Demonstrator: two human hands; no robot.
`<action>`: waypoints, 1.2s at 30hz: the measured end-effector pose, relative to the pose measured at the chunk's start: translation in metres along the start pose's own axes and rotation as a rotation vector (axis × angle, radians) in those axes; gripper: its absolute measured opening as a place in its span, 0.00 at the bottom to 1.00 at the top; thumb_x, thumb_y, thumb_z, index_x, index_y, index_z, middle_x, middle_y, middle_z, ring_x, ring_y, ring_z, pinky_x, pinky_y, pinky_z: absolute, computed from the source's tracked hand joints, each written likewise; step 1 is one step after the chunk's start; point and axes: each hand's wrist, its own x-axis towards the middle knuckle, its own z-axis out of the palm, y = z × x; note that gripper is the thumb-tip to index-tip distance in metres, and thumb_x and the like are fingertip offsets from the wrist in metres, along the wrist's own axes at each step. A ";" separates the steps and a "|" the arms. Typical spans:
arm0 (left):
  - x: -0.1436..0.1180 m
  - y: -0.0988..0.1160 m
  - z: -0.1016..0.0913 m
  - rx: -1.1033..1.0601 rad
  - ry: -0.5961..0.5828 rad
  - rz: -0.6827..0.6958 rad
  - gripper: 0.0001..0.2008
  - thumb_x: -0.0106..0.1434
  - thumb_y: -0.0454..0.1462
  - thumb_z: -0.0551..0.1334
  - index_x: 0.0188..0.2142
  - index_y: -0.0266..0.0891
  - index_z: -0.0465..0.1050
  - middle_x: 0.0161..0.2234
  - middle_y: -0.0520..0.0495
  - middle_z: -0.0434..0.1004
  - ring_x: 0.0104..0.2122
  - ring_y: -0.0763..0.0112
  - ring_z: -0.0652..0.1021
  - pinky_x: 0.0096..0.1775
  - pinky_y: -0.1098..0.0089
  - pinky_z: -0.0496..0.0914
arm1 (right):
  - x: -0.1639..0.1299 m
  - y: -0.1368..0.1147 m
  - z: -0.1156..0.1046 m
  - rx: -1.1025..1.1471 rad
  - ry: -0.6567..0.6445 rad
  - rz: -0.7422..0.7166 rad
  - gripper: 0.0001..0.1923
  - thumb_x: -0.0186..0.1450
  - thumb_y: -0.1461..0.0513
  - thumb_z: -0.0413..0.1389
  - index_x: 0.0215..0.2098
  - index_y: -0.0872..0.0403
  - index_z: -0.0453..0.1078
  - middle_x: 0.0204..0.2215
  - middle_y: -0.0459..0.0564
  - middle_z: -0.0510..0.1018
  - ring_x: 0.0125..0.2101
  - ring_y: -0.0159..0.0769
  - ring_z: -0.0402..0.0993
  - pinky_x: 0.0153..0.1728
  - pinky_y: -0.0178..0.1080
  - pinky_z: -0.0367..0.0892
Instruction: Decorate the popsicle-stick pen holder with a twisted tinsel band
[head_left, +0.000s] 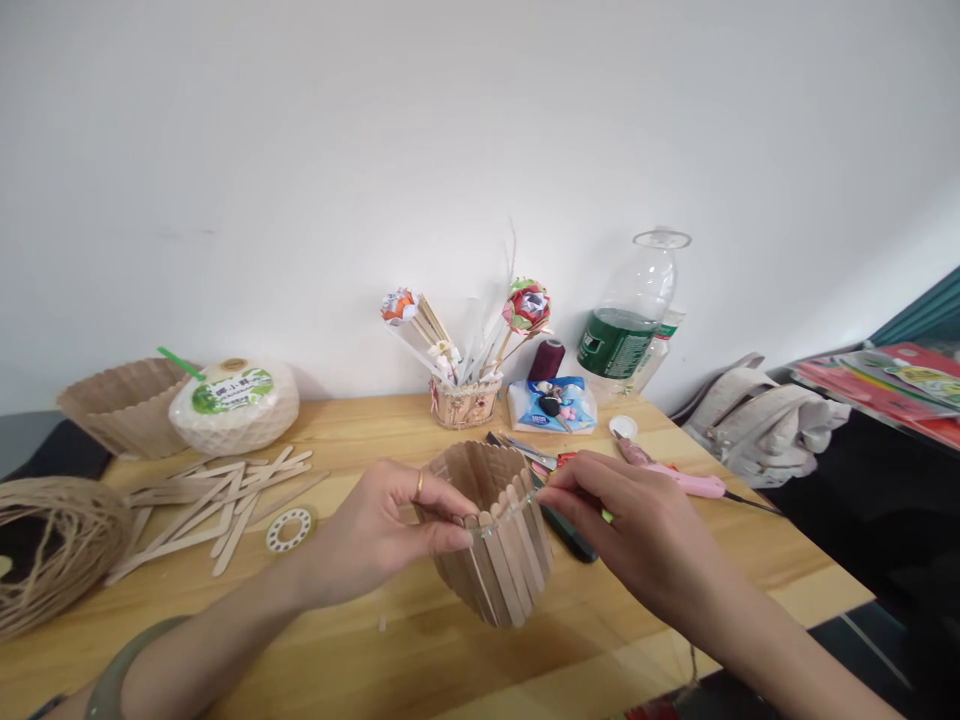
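A round basket of wooden craft sticks [511, 565] stands or is held over the table in front of me, its rim tilted slightly. My left hand [401, 525] pinches the near rim between thumb and fingers, a ring on one finger. A thin clear strip [504, 516], which looks like tape, runs along the sticks just below the rim. At the right end of this strip, my right hand [604, 500] is closed in a pinch beside the rim. A flat tape roll [290, 531] lies left of my left hand, near loose craft sticks [232, 500].
At left are a twine ball [60, 550], a brown fluted container [124, 405] and a wrapped coconut [234, 405] with a straw. A pot of paper flowers [465, 400], wipes packet [553, 405] and cut bottle [626, 330] line the wall. A pink glue gun [686, 480] lies right.
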 end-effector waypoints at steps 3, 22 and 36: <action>-0.001 -0.001 -0.001 0.003 -0.018 0.023 0.05 0.52 0.35 0.64 0.29 0.37 0.78 0.28 0.47 0.80 0.29 0.70 0.76 0.33 0.71 0.70 | 0.001 -0.001 -0.001 0.012 -0.023 0.003 0.12 0.64 0.64 0.50 0.22 0.56 0.64 0.19 0.45 0.71 0.20 0.30 0.65 0.23 0.33 0.57; 0.001 -0.001 -0.006 -0.075 -0.133 0.148 0.06 0.51 0.39 0.67 0.29 0.40 0.79 0.25 0.52 0.80 0.26 0.73 0.76 0.54 0.61 0.60 | 0.006 0.009 -0.003 0.661 -0.485 0.262 0.11 0.62 0.55 0.53 0.35 0.54 0.68 0.17 0.38 0.56 0.18 0.26 0.54 0.18 0.30 0.48; 0.006 -0.001 -0.023 -0.143 -0.169 0.108 0.19 0.61 0.46 0.54 0.33 0.37 0.78 0.32 0.44 0.77 0.34 0.65 0.74 0.46 0.63 0.65 | 0.013 0.002 -0.002 0.872 -0.519 0.408 0.10 0.59 0.57 0.56 0.28 0.56 0.64 0.17 0.38 0.60 0.19 0.24 0.53 0.19 0.30 0.46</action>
